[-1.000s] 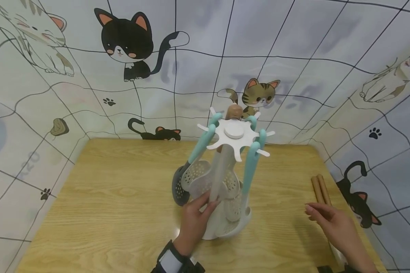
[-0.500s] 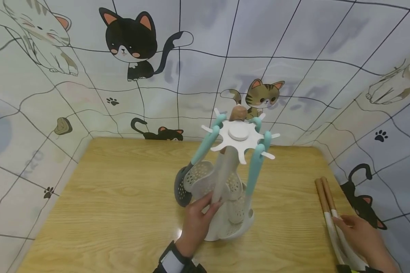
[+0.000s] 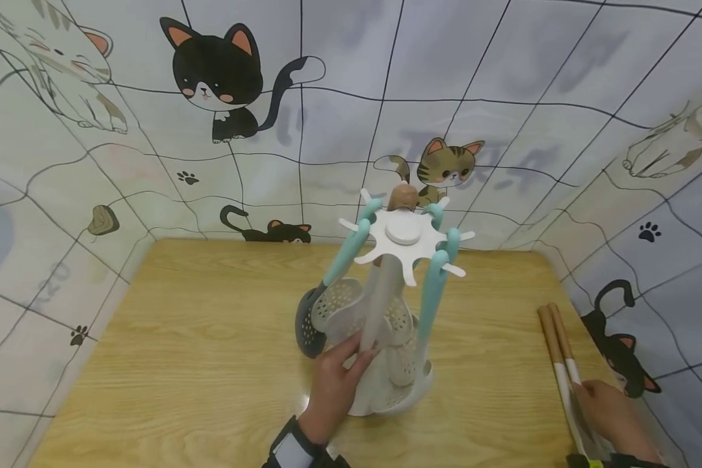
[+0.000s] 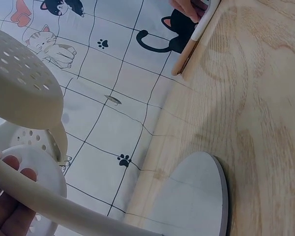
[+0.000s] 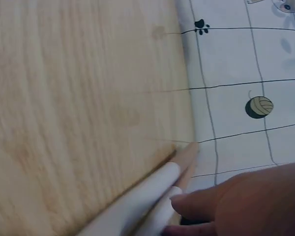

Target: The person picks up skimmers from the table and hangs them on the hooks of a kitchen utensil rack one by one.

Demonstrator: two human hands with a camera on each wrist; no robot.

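A white utensil stand [image 3: 402,229] stands mid-table, its star-shaped hook top carrying several teal-handled utensils, among them a grey slotted skimmer [image 3: 310,328] and a pale perforated ladle [image 4: 24,83]. My left hand [image 3: 333,383] grips the stand's pole [image 4: 64,209] low down, fingers curled round it. Two long utensils [image 3: 552,335] with wooden-coloured handle ends and white shafts lie side by side at the table's right edge. On the nearer-to-wall one, my right hand [image 3: 611,416] pinches the white shaft [image 5: 162,211] between thumb and finger. Their lower ends are partly hidden by the hand.
The wooden table [image 3: 210,325] meets a cat-printed fabric backdrop [image 3: 351,117] at the back and both sides. The stand's round white base [image 4: 191,196] rests flat on the wood. A brown knob [image 3: 403,195] shows behind the hook top.
My right hand has gone from above the two utensils, down and to the right, onto the right-hand shaft and taken hold of it. The left hand and stand have stayed in place.
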